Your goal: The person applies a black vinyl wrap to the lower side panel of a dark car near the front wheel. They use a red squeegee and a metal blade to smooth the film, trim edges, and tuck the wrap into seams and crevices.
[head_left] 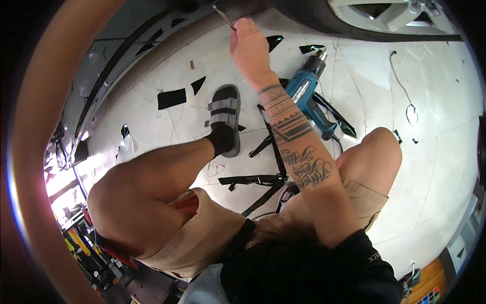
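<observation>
My right hand (249, 48) reaches forward at the top, its fingers closed around a slim, light-coloured tool (221, 15). The tool's far end is against or close to a dark car body panel (167, 12); I cannot make out its exact kind. My left arm (30, 152) passes very near the camera along the left edge, and its hand is out of the picture. Under my right forearm, a blue and black heat gun (305, 86) lies on the floor, its metal nozzle pointing away from me.
Black film offcuts (172, 99) and long crumpled strips (253, 180) lie scattered over the pale tiled floor (430, 162). A car wheel (385, 17) stands at the top right. My sandalled foot (225, 114) is planted mid-floor. A thin cord (402, 86) lies at right; tools (81, 243) sit lower left.
</observation>
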A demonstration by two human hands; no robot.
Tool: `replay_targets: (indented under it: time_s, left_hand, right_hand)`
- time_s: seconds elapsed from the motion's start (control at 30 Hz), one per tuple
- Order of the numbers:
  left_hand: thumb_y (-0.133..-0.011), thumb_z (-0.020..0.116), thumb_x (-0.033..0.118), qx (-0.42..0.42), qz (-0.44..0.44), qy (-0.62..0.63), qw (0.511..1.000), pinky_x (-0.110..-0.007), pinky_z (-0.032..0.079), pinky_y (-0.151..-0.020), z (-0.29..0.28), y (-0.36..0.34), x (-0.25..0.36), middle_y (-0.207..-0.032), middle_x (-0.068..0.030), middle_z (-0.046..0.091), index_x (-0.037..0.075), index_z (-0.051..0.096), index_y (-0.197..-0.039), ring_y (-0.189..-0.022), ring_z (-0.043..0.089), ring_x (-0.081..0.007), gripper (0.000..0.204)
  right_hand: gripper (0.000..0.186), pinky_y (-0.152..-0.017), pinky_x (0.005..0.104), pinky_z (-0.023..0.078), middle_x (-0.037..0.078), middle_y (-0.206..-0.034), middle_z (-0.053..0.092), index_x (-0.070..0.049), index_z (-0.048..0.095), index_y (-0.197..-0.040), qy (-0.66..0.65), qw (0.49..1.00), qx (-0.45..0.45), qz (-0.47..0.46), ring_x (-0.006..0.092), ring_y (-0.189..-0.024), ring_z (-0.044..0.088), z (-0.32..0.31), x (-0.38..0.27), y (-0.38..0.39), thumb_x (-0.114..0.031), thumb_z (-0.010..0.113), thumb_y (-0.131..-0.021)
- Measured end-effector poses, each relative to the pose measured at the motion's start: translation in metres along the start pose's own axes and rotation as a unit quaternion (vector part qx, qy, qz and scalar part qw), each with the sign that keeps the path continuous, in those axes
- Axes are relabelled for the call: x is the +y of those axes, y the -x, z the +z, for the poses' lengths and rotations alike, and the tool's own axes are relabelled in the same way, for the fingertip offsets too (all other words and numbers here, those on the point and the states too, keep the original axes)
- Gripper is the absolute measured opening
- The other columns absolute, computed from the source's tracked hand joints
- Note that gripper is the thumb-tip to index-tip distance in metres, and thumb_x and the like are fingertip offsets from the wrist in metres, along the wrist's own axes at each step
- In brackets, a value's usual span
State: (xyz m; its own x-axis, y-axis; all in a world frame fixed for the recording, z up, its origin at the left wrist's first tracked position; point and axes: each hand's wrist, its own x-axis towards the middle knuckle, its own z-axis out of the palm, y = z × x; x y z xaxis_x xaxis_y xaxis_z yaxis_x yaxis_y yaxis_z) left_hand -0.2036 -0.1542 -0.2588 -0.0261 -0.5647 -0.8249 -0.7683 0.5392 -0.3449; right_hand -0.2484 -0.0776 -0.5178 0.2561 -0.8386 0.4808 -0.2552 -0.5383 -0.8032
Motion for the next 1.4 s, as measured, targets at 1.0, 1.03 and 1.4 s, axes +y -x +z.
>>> replay_targets:
  time_s: [1.0, 1.03, 1.4]
  left_hand:
    - [-0.087, 0.05, -0.004, 0.146, -0.091, -0.028, 0.985, -0.043, 0.053, -0.088, 0.044, -0.019, -0.008, -0.104, -0.0204, 0.066, -0.001, 0.061, -0.106, -0.103, 0.063, -0.0345, 0.023]
    - [-0.087, 0.05, -0.004, 0.147, -0.09, -0.023, 0.985, -0.043, 0.053, -0.088, 0.043, -0.02, -0.008, -0.104, -0.0205, 0.066, -0.001, 0.061, -0.107, -0.103, 0.064, -0.0342, 0.023]
    - [-0.088, 0.05, -0.001, 0.173, -0.063, -0.028, 0.982, -0.043, 0.052, -0.09, 0.051, -0.02, -0.014, -0.103, -0.0189, 0.066, 0.002, 0.06, -0.112, -0.104, 0.063, -0.0323, 0.026]
  right_hand:
    - [0.013, -0.065, 0.0453, 0.053, 0.016, -0.088, 0.056, -0.002, 0.048, -0.091, -0.018, 0.999, -0.036, 0.037, 0.0371, -0.077, 0.063, 0.004, 0.006, 0.005, -0.005, 0.059, -0.085]
    - [0.013, -0.065, 0.0454, 0.053, 0.016, -0.088, 0.056, -0.002, 0.048, -0.092, -0.021, 0.998, -0.035, 0.037, 0.0371, -0.077, 0.063, 0.005, 0.007, 0.005, -0.005, 0.059, -0.085]
    - [0.012, -0.067, 0.0484, 0.051, 0.018, -0.087, 0.056, -0.003, 0.048, -0.092, -0.026, 0.999, -0.022, 0.033, 0.0389, -0.078, 0.062, 0.01, 0.016, 0.006, -0.005, 0.058, -0.085]
